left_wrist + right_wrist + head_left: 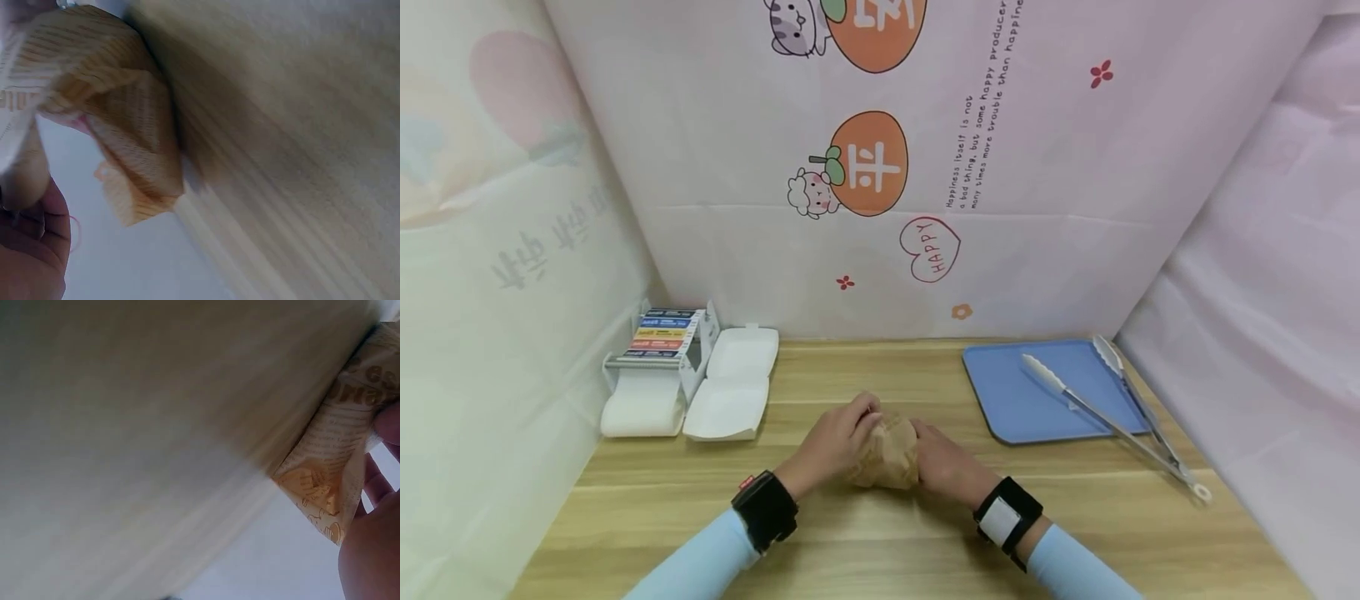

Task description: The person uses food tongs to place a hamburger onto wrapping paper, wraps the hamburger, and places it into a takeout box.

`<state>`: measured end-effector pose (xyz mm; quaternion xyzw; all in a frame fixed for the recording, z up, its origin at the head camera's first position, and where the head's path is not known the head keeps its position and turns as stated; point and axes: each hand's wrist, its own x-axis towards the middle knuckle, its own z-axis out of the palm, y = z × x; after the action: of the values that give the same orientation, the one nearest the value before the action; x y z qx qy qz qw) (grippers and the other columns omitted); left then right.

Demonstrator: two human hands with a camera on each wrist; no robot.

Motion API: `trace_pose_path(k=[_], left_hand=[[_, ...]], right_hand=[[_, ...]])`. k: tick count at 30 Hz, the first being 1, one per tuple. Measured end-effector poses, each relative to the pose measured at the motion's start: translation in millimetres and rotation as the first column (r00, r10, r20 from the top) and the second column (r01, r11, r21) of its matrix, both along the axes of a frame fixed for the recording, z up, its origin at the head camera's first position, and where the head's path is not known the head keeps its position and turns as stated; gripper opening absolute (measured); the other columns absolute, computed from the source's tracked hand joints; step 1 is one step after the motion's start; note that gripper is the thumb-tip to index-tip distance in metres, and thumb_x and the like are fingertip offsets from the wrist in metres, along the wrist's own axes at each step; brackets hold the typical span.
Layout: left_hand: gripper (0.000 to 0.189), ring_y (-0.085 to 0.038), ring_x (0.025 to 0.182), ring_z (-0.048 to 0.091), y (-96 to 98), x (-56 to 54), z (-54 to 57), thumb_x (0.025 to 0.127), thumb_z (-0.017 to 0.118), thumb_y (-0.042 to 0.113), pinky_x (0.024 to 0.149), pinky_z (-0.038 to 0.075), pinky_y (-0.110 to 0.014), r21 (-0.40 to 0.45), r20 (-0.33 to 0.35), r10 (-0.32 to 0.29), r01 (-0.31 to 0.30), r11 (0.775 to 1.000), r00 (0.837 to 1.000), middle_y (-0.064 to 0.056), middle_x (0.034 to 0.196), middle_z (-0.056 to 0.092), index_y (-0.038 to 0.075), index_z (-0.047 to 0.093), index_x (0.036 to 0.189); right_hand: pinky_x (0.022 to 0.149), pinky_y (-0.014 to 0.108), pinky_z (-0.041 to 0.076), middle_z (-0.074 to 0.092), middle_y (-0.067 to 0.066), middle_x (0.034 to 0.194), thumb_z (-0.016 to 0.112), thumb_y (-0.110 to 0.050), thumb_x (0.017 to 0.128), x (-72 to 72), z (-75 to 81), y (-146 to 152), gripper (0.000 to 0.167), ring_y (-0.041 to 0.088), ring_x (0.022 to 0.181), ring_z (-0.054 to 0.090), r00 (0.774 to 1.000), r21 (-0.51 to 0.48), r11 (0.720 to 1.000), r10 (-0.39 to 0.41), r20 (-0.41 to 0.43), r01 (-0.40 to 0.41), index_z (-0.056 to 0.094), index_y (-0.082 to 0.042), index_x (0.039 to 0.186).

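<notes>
A bundle in printed brown wrapping paper [889,457] sits on the wooden table in front of me. What is inside is mostly covered; only a small pinkish bit shows through a gap in the left wrist view. My left hand [837,440] grips the paper at the bundle's left and top. In the left wrist view its curled fingers [53,219] are at the paper's edge. At the right side, my right hand [953,467] holds the paper, with folded corners of the wrapping paper [334,450] sticking out beside its fingers in the right wrist view.
A white dispenser [658,358] with a paper roll and colored labels stands at the back left. Beside it lies an opened white clamshell box [730,396]. At right, metal tongs [1120,429] rest across a blue tray [1007,392]. Printed cloth walls surround the table [880,550].
</notes>
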<state>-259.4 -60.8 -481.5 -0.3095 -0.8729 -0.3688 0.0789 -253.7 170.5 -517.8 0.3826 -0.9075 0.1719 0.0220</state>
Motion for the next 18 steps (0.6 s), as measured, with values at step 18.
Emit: trace_pose_path(k=[18], left_hand=[[0.009,-0.006,0.063,0.044,5.6,-22.7,-28.3,0.108,0.047,0.023,0.058,0.041,-0.023,-0.064,0.092,0.010,-0.004,0.998,0.996,0.007,0.074,0.047,0.016,0.052,0.105]], right_hand=[[0.078,0.031,0.047,0.064,0.003,0.093,0.047,-0.034,0.109,-4.9,22.9,11.8,0.030,0.016,0.089,0.059,0.819,-0.294,0.929,-0.019,0.573,0.227,0.068,-0.012,0.103]])
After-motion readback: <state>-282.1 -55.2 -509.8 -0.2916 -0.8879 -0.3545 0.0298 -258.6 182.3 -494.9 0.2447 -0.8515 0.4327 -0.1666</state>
